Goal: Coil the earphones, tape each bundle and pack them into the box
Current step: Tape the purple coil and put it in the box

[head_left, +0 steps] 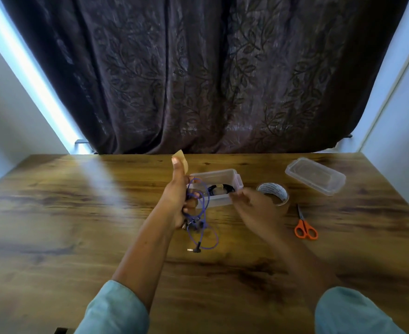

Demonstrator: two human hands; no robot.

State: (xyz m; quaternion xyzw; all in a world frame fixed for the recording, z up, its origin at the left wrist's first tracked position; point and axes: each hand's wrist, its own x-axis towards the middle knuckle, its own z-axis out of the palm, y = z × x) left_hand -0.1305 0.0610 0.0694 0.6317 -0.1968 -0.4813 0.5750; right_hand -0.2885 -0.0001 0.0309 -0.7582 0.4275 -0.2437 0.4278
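Observation:
My left hand [177, 201] grips a loosely coiled purple earphone cable [200, 213] above the table; its loops and black plug [195, 249] dangle below the fist. A short piece of brown tape [183, 160] sticks to my raised left thumb. My right hand [251, 208] hovers blurred just right of the clear plastic box [232, 175], fingers loosely spread and holding nothing that I can see. Inside the box lies a black coiled earphone bundle [220, 189].
A roll of brown tape [273, 194] stands right of the box, partly behind my right hand. Orange-handled scissors [306, 229] lie further right. The clear box lid [315, 175] rests at the back right of the wooden table [78, 225]. A dark curtain hangs behind.

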